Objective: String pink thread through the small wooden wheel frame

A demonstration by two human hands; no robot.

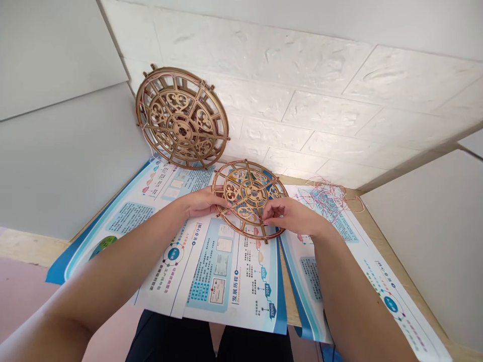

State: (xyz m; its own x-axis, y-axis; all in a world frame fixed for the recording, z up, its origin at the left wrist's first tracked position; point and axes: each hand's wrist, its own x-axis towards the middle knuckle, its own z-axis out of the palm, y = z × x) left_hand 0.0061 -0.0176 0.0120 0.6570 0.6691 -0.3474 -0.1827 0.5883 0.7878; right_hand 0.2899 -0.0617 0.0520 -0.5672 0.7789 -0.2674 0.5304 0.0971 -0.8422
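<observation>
A round wooden fretwork wheel point(252, 192) lies flat on printed posters in front of me. My left hand point(202, 202) grips its left rim, fingers closed on the edge. At the wheel's lower right, my right hand point(289, 215) has its fingers pinched together, on the rim or on a thin strand there; which one I cannot make out. A second, larger wooden wheel point(182, 118) leans upright against the white wall behind.
A loose tangle of thin pink wire point(332, 197) lies on the poster to the right. Blue and white posters point(211, 271) cover the wooden table point(381, 236). A white brick-pattern wall point(320, 100) stands behind, grey panels at both sides.
</observation>
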